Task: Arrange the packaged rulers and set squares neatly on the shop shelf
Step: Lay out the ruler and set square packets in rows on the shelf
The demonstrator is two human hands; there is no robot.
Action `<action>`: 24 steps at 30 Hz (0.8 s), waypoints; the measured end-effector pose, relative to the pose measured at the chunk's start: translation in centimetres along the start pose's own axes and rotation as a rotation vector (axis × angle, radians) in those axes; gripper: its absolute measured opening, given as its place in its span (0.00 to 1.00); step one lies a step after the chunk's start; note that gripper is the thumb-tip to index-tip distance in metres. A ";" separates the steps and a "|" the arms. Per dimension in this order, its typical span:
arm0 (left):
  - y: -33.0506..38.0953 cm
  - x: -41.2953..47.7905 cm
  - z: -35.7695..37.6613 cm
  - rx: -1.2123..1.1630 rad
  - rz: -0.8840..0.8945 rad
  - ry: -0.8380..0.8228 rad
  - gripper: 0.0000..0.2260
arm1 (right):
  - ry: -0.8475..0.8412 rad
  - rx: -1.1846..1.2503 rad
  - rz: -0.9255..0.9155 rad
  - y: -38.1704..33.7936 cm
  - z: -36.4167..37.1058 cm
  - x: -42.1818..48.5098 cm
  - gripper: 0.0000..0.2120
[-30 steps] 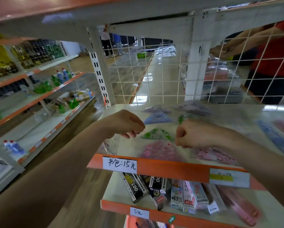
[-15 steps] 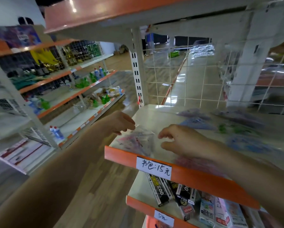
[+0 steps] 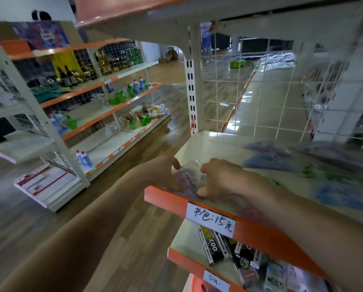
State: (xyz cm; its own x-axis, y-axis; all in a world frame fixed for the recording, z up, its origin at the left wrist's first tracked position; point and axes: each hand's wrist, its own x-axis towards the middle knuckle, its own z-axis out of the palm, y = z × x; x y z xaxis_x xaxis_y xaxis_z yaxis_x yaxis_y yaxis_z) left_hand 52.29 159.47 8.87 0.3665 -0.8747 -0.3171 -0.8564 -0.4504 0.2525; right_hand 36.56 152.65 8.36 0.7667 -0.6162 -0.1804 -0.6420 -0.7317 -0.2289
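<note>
A clear packet with a pink set square (image 3: 188,177) lies at the front left corner of the cream shelf (image 3: 210,148). My left hand (image 3: 166,171) grips its left edge with curled fingers. My right hand (image 3: 220,179) grips its right side, thumb down at the shelf's orange lip (image 3: 168,199). Further packets lie spread to the right: a purple one (image 3: 264,146), a blue one (image 3: 269,162), a green-printed one (image 3: 323,174) and a large blue one (image 3: 344,199). All are blurred.
A white wire grid (image 3: 260,91) backs the shelf, and an upright post (image 3: 192,91) stands at its left rear corner. The shelf below holds black boxes (image 3: 212,245) and other packets. Across the aisle another rack (image 3: 104,106) carries bottles.
Both hands have slid the pink packet leftward to the shelf's front left corner and now hold it from both sides. The view swung left with them.
</note>
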 end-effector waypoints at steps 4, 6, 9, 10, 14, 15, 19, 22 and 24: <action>0.1 0.3 0.1 -0.014 -0.010 -0.021 0.26 | -0.065 0.021 0.004 0.2 -0.4 0.4 0.28; 0.1 0.3 0.1 -0.025 -0.020 -0.034 0.26 | -0.095 0.032 0.002 0.2 -0.7 0.5 0.27; -0.1 0.2 -0.1 -0.055 -0.014 -0.043 0.24 | -0.126 0.045 -0.020 0.2 -0.9 0.5 0.24; -0.2 0.2 -0.1 -0.068 -0.006 -0.042 0.23 | -0.126 0.049 -0.027 0.3 -0.9 0.5 0.24; -0.5 -0.1 0.0 -0.102 0.058 -0.019 0.21 | -0.140 0.032 -0.011 0.4 -0.8 0.8 0.34; -0.5 -0.1 0.0 -0.113 0.071 -0.012 0.20 | -0.153 0.023 -0.007 0.4 -0.9 0.9 0.34; -0.7 0.0 0.0 -0.168 0.068 0.013 0.17 | -0.184 0.031 0.023 0.3 -1.1 1.4 0.34; -0.7 -0.1 0.0 -0.192 0.038 -0.014 0.18 | -0.194 0.051 0.034 0.5 -1.2 1.5 0.35; -0.6 -0.2 0.1 -0.225 0.028 -0.047 0.22 | -0.189 0.075 0.026 0.5 -1.2 1.5 0.35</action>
State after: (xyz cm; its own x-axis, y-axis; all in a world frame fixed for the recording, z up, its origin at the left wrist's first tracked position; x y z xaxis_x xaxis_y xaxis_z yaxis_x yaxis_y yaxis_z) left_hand 52.70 159.88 8.72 0.3223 -0.8803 -0.3483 -0.7615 -0.4596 0.4571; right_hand 37.38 150.97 9.13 0.7425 -0.5637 -0.3619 -0.6644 -0.6882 -0.2915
